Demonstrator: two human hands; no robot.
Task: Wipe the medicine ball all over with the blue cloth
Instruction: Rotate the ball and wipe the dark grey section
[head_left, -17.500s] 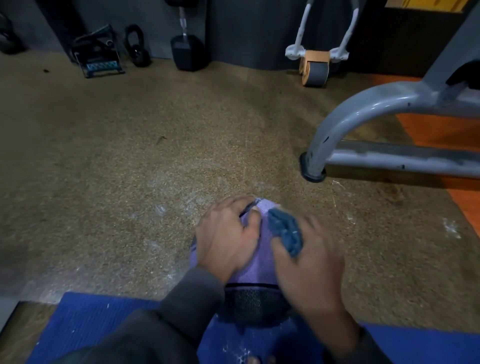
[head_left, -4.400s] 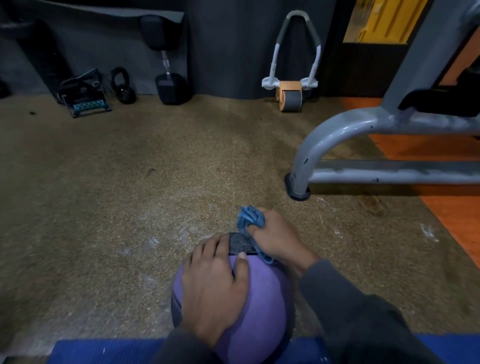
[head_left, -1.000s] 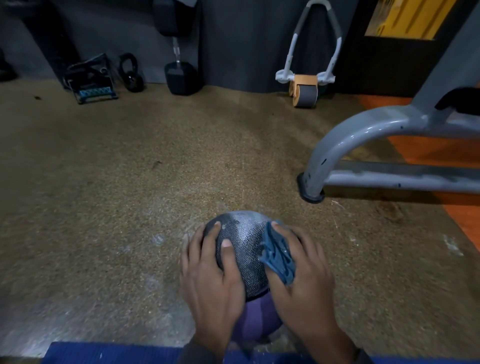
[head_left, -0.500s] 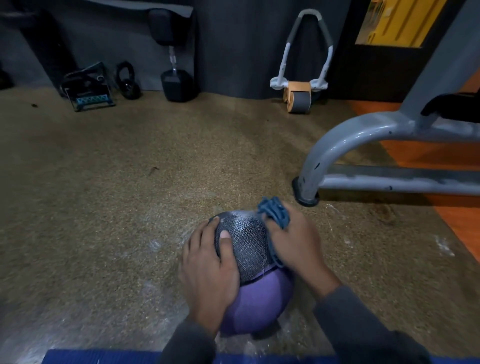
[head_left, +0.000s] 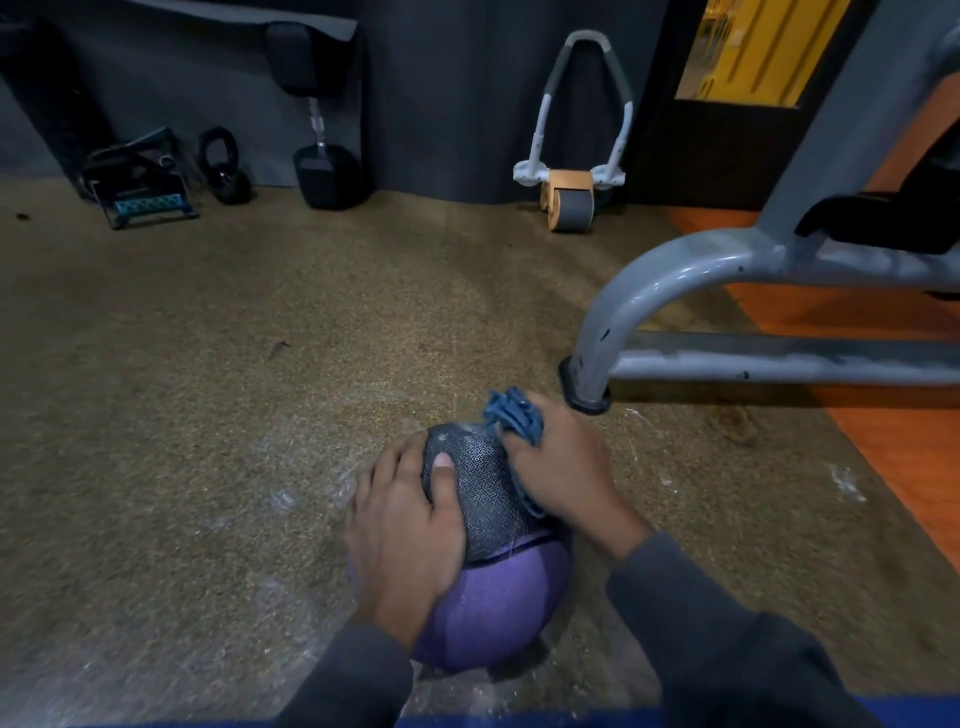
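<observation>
The medicine ball sits on the speckled floor just in front of me, purple with a dark textured panel facing up and away. My left hand lies spread over its left side, thumb on the dark panel. The bunched blue cloth is gripped in my right hand, which presses it against the ball's far right side. Part of the cloth hangs down between hand and ball.
A grey machine frame plants its foot just right of the ball. An ab roller, a dumbbell, a kettlebell and a small rack line the far wall. A blue mat edge lies at the bottom.
My right hand has slid the cloth from the ball's top toward its far right side over the last second. The ball has rolled slightly, showing more purple. My left hand keeps its hold.
</observation>
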